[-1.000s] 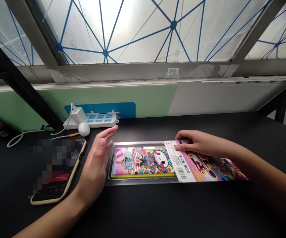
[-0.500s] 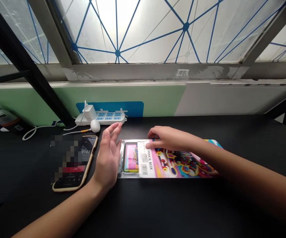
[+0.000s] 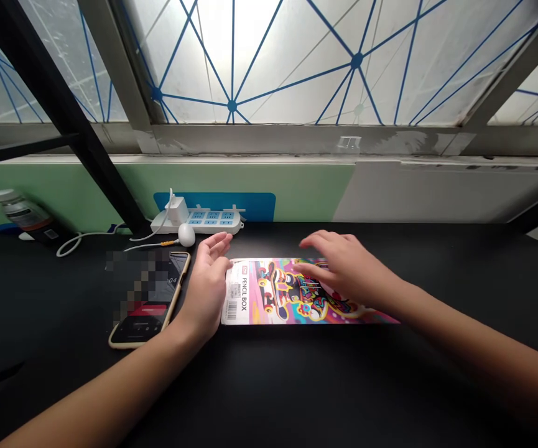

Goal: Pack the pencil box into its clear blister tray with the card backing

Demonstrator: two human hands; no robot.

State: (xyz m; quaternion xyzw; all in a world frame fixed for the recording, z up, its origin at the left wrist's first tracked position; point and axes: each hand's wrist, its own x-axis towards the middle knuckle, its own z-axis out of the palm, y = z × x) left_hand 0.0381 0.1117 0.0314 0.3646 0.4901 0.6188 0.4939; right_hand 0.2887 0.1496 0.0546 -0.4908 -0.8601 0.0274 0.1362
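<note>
A flat pencil box (image 3: 275, 298) with a colourful skateboard picture lies on the black desk, its white label strip at the left end. Its lid now covers the whole top, so the inside is hidden. My left hand (image 3: 207, 286) stands on edge against the box's left end, fingers stretched out and slightly curved, holding nothing. Over the right half of the box hovers my right hand (image 3: 343, 264), its fingers apart and nothing between them. Whether its fingertips touch the lid I cannot tell.
Left of my left hand lies a phone (image 3: 145, 326) in a pale case. Behind it are a white power strip (image 3: 213, 219) with a plugged-in charger, a round white device (image 3: 186, 235) and cables. A bottle (image 3: 28, 214) stands far left, near a black frame post (image 3: 105, 168).
The lid has slid left over the tray, covering the pink contents that showed at the left end. My right hand has moved right and its fingers have spread. My left hand stays at the end.
</note>
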